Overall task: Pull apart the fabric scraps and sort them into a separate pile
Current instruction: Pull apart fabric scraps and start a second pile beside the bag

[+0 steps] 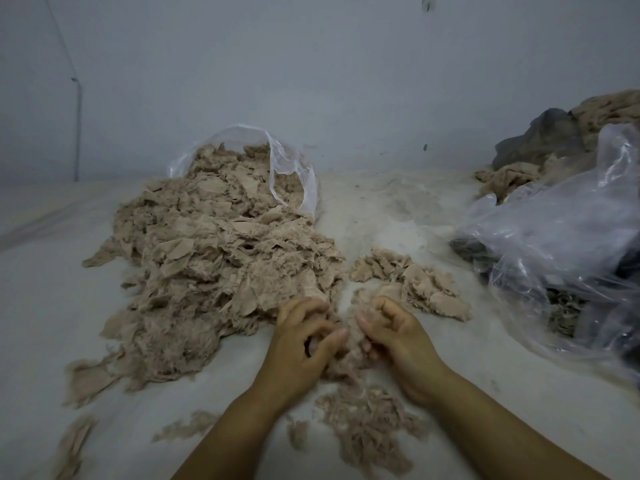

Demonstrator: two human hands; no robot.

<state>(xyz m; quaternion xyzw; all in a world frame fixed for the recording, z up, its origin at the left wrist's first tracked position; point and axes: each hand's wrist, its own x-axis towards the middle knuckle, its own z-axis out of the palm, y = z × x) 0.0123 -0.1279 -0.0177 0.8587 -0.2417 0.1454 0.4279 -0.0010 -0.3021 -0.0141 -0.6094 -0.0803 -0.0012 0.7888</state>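
Both hands locked on one beige clump, mid-tear.

The left hand (304, 337) and right hand (394, 336) curl fingers into a fuzzy wad of fabric scraps (348, 344), right between the big heap (221, 271) spilling from the clear bag (294, 168) and the small sorted pile (412, 280). Risk: the piles sit near each other, so loose fibres could drift back and mix.

Dim, flat, bluish light; soft shadows, wide-angle bending at edges, blurred near scraps (74, 445), faint glare on plastic bag (561, 216).
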